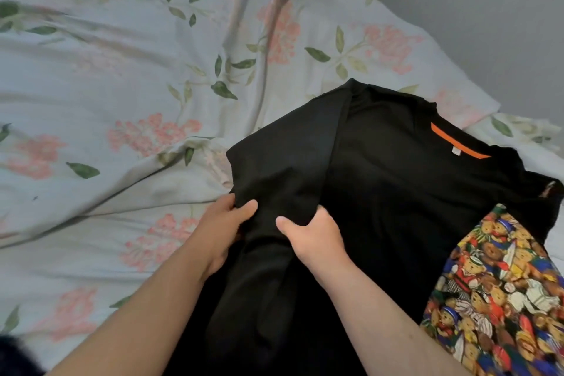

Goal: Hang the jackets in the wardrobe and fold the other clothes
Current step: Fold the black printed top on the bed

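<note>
"Head view: how do the person's fingers lie?"

"Both hands pinch one folded flap [290,168] of the black T-shirt [396,186] at the frame's centre. The left hand [227,223] has its thumb on top of the cloth, and so does the right hand [311,238]. The other fingers are curled under the fold."

"What is hidden?"

"Those under-fingers. The shirt's hem runs off the bottom edge between the forearms. A teddy-bear print cloth [500,290] at lower right is partly under the shirt and cut by the edge. A dark shape in the lower left corner can't be made out."

"Which way does the shirt point?"

"It lies on the floral bedsheet [122,85]. Its orange neck band [457,143] is toward the upper right, so the long axis runs from bottom centre to upper right."
</note>
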Motion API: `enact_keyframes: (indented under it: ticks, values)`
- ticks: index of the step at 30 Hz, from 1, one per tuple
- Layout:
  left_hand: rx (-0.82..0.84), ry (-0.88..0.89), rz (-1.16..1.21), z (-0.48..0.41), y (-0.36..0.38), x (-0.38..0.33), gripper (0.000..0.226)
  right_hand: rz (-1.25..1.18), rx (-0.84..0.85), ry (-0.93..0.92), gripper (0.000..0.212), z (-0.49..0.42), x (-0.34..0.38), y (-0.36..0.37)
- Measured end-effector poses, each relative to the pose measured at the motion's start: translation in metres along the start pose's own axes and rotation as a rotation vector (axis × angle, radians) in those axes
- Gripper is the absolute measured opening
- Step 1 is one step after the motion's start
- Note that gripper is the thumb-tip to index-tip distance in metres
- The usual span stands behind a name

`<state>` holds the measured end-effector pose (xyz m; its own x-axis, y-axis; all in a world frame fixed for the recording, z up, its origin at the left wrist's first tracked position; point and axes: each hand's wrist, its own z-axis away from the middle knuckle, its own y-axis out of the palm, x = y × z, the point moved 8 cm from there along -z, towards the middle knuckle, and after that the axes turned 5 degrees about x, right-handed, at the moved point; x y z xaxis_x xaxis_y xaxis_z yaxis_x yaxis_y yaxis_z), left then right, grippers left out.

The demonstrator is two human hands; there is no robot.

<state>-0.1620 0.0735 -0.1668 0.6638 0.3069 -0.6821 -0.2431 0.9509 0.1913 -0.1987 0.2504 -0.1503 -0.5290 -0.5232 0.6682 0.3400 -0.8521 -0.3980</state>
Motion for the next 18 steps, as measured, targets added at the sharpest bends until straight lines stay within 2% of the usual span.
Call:
enact_keyframes:
  ticks: [2,3,6,8,10,14,16,18]
  values:
    - [-0.01,-0.002,0.011,-0.003,0.003,-0.009,0.022,-0.162,0.099,0.071,0.025,0.002,-0.007,0.009]
    - [-0.023,0.007,0.039,-0.003,0.002,-0.015,0.022,-0.317,0.164,0.109,0.024,0.005,-0.011,0.013]
    - [0.011,0.011,0.154,-0.002,0.001,-0.03,0.025,-0.888,0.373,0.225,0.026,0.022,-0.019,0.033]
    - [0.068,-0.036,0.149,0.009,0.003,-0.026,0.035,-1.081,0.482,0.311,0.038,0.039,-0.025,0.048]
    - [0.139,-0.101,0.146,0.023,0.004,-0.005,0.048,-1.11,0.501,0.362,0.047,0.053,-0.037,0.059]
    - [0.192,-0.212,0.173,0.066,-0.019,0.055,0.051,-0.828,0.345,0.291,0.033,0.061,-0.066,0.057]
    - [0.255,-0.259,0.075,0.085,-0.027,0.079,0.054,-0.757,0.379,0.303,0.03,0.069,-0.075,0.063]
    - [0.305,-0.283,0.044,0.098,-0.029,0.095,0.057,-0.892,0.483,0.405,0.034,0.085,-0.081,0.076]
